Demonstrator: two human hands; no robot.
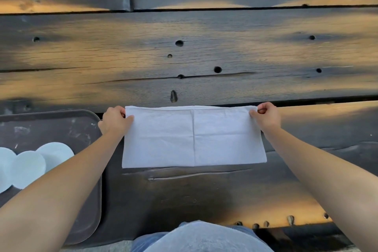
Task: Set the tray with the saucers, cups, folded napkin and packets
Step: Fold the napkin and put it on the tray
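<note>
A white cloth napkin (pixel 193 137) lies flat on the dark wooden table, folded into a wide rectangle with a crease down its middle. My left hand (pixel 114 118) pinches its far left corner. My right hand (pixel 266 115) pinches its far right corner. A dark tray (pixel 61 120) sits at the left, partly under my left forearm. On the tray lie white saucers (pixel 28 168), overlapping one another and cut off by the left frame edge. No cups or packets are in view.
The dark plank table (pixel 184 57) stretches far ahead, with knot holes and gaps between boards. Its near edge runs just in front of my body at the bottom.
</note>
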